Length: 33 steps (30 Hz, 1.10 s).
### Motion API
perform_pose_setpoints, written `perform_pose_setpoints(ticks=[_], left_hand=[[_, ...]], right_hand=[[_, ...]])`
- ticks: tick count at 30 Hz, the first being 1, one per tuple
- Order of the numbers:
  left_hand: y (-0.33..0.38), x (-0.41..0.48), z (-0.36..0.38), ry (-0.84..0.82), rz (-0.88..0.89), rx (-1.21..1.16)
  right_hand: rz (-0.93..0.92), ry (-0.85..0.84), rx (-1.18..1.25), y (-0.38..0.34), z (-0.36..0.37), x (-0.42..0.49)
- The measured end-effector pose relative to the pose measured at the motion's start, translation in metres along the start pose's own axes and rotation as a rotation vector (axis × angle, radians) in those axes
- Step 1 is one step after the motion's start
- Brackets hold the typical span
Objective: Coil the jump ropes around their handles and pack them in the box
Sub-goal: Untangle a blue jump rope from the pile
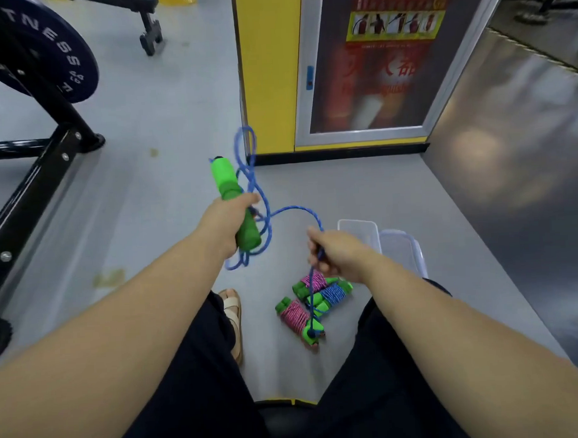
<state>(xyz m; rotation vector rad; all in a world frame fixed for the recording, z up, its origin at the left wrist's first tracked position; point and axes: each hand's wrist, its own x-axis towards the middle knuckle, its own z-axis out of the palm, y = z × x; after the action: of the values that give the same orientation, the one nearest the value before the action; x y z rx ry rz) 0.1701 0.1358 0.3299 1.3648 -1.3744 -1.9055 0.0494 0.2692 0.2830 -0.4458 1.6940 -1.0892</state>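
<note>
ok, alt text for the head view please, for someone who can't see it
A person's left hand grips a green handle with blue rope looping loosely off it, while the right hand pinches that rope further along. On the grey floor below lie three coiled ropes, with a clear box just beyond them.

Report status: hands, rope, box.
Left hand grips green handle. Right hand pinches loose blue rope. Three coiled ropes on floor, unpacked. Nothing blocks clear box.
</note>
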Motion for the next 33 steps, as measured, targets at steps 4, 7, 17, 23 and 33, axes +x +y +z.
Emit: perform_pose_setpoints(ticks=[4,7,17,23,33], left_hand=[[-0.046,-0.013,0.006,-0.271,0.096,0.268],[-0.053,-0.025,0.021,-0.499,0.179,0.227],[-0.038,-0.026,0.039,-0.179,0.356,0.031],[-0.016,-0.018,0.029,-0.053,0.034,-0.073],[0.014,-0.035,0.025,-0.214,-0.135,-0.347]], right_hand=[[-0.138,-0.029,0.503,-0.049,0.005,-0.004],[-0.143,-0.092,0.653,-0.068,0.014,-0.008],[-0.086,-0.256,0.863,-0.081,0.023,-0.021],[-0.19,-0.174,0.459,-0.063,-0.005,-0.024],[-0.025,-0.199,0.008,0.036,-0.012,-0.007]])
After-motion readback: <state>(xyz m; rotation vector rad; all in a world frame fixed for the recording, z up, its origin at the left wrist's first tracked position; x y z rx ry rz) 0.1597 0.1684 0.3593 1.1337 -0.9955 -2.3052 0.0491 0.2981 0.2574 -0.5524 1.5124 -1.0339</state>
